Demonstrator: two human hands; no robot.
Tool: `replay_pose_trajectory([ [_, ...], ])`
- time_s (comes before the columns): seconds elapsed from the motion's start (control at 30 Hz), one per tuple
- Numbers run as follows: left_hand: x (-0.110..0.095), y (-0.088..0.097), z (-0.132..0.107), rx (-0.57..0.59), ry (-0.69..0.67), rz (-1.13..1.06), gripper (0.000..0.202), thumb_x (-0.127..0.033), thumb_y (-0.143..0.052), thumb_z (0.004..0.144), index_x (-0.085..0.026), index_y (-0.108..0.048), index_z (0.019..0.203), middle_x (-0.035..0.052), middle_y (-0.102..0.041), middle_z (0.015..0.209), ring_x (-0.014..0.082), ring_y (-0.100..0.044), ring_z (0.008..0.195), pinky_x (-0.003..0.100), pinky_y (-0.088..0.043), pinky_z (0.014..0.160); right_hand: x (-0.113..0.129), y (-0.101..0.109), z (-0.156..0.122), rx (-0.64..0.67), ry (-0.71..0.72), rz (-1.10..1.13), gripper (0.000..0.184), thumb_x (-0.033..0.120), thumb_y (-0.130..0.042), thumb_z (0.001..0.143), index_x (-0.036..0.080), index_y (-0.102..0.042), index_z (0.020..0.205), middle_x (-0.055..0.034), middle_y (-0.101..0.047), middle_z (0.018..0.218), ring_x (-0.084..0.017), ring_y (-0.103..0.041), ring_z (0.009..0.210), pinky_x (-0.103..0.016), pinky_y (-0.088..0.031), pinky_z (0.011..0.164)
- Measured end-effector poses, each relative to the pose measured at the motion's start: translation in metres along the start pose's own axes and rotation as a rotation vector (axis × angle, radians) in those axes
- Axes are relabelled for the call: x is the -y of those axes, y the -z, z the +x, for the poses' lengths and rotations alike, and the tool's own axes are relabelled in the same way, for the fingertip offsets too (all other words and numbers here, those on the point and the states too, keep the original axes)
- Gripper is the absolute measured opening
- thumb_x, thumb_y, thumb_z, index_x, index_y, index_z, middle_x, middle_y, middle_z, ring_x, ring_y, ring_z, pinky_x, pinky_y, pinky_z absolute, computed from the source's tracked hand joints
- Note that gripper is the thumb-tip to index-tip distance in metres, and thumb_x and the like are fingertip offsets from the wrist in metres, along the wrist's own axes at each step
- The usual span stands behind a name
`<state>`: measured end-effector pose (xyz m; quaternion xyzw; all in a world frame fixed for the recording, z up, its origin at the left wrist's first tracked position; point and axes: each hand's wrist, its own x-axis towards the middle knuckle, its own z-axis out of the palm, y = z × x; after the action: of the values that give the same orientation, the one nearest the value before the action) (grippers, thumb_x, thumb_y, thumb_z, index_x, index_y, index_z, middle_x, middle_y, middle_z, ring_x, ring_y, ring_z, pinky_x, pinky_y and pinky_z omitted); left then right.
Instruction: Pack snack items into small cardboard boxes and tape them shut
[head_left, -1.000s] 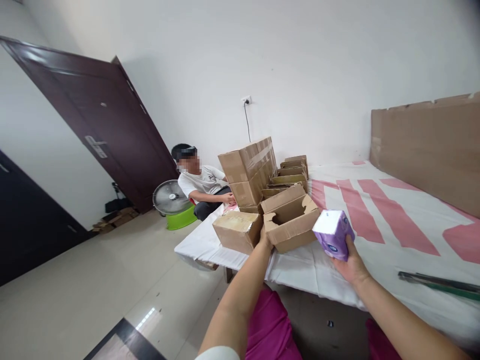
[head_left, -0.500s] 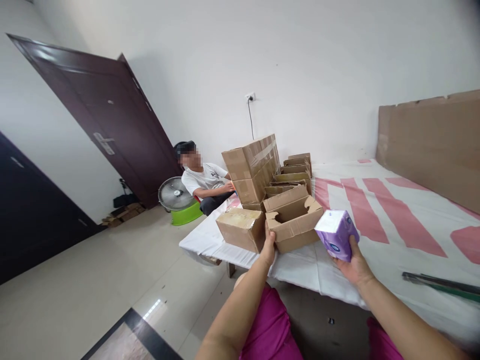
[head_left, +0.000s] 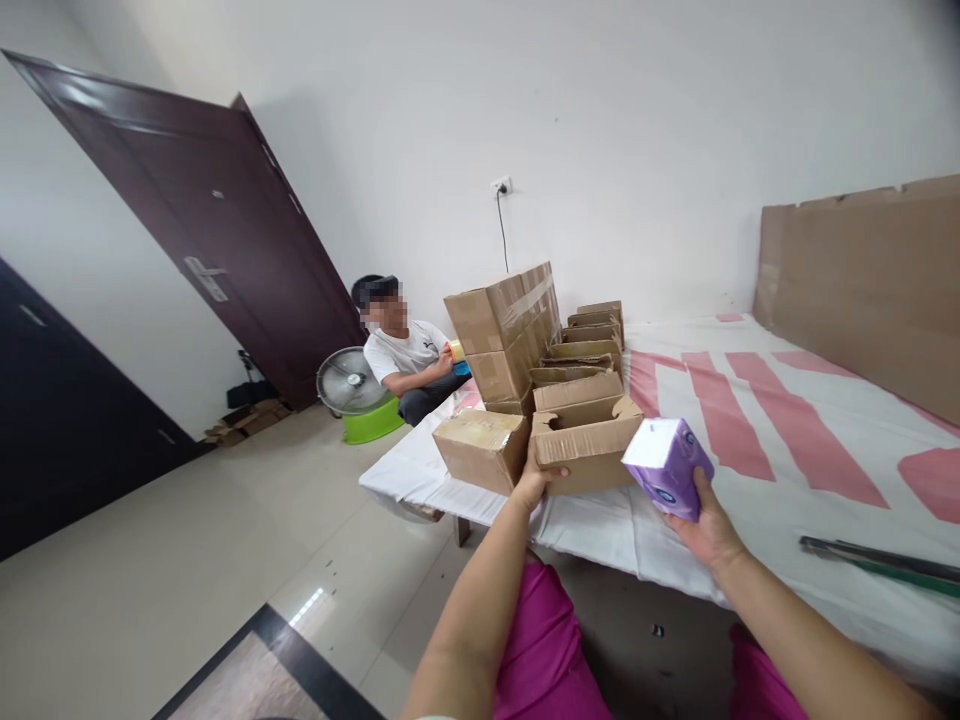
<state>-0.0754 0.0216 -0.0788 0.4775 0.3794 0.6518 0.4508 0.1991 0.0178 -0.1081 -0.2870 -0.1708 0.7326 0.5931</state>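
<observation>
My right hand (head_left: pixel 703 530) holds a purple and white tissue pack (head_left: pixel 666 466) just to the right of an open cardboard box (head_left: pixel 584 442). My left hand (head_left: pixel 537 478) grips the near left corner of that box, thumb along its front wall. The box stands near the front edge of a low bed with a white and pink striped sheet (head_left: pixel 757 430). A closed small carton (head_left: pixel 482 449) sits right beside the open box on its left.
Behind stand a taped stack of bigger cartons (head_left: pixel 504 330) and a row of open boxes (head_left: pixel 589 340). Another person (head_left: pixel 409 355) sits on the floor beside a fan (head_left: pixel 346 381). Flat cardboard (head_left: pixel 862 290) leans on the wall; a dark long tool (head_left: pixel 877 565) lies at right.
The open box has turned under my left hand so its front wall faces me more squarely. The tissue pack stays held beside it. The seated person raised a hand with something in it.
</observation>
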Motion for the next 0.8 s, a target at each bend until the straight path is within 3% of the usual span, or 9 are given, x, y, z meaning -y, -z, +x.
replay_pose_trajectory([
  [0.13,-0.002,0.003,-0.005,-0.162,0.028,0.218,0.079,-0.01,-0.082,0.05,-0.023,-0.055,0.123,0.0081,-0.066,0.118,0.0281,-0.06,0.111,0.039,-0.046,0.097,-0.001,0.0,-0.002,0.038,0.013,0.002,0.042,0.053,-0.068,0.075,0.031,-0.065,0.111,0.0014,-0.073,0.109,-0.022,-0.065,0.107,-0.037,-0.053,0.092],
  [0.3,0.008,0.0,-0.011,-0.417,0.071,0.494,0.038,-0.017,-0.078,0.059,-0.02,-0.059,0.092,0.0118,-0.067,0.098,0.036,-0.059,0.112,0.044,-0.042,0.098,0.0,-0.002,-0.003,0.017,0.0,0.018,0.043,0.052,-0.067,0.077,0.029,-0.064,0.114,0.0011,-0.074,0.106,-0.02,-0.066,0.105,-0.036,-0.052,0.093],
  [0.43,0.012,-0.013,-0.025,-0.553,0.037,0.662,0.037,-0.025,-0.075,0.065,-0.022,-0.049,0.091,0.0147,-0.06,0.109,0.0373,-0.049,0.124,0.045,-0.038,0.101,-0.001,-0.002,-0.002,0.008,0.003,0.051,0.044,0.051,-0.068,0.077,0.028,-0.064,0.115,0.0015,-0.075,0.102,-0.019,-0.069,0.096,-0.033,-0.056,0.084],
  [0.57,0.011,-0.028,-0.038,-0.554,-0.024,0.737,0.031,-0.025,-0.067,0.071,-0.022,-0.046,0.094,0.0146,-0.054,0.115,0.0331,-0.045,0.126,0.043,-0.034,0.104,-0.001,0.001,0.001,-0.01,0.028,0.078,0.039,0.052,-0.067,0.077,0.029,-0.066,0.109,0.0025,-0.076,0.097,-0.018,-0.07,0.086,-0.031,-0.057,0.071],
  [0.67,0.008,-0.028,-0.037,-0.528,-0.005,0.712,0.024,-0.025,-0.066,0.071,-0.023,-0.048,0.086,0.01,-0.059,0.099,0.0311,-0.055,0.112,0.04,-0.038,0.097,-0.001,0.003,0.002,-0.02,0.04,0.08,0.038,0.058,-0.062,0.079,0.029,-0.067,0.104,0.0021,-0.076,0.092,-0.019,-0.07,0.081,-0.031,-0.056,0.064],
  [0.8,0.008,-0.019,-0.025,-0.519,0.107,0.565,0.014,-0.026,-0.062,0.074,-0.023,-0.049,0.068,0.0042,-0.057,0.067,0.0279,-0.061,0.084,0.035,-0.044,0.076,-0.001,0.0,0.0,-0.02,0.019,0.094,0.035,0.055,-0.064,0.079,0.03,-0.067,0.104,0.0024,-0.076,0.099,-0.018,-0.07,0.087,-0.031,-0.056,0.071],
])
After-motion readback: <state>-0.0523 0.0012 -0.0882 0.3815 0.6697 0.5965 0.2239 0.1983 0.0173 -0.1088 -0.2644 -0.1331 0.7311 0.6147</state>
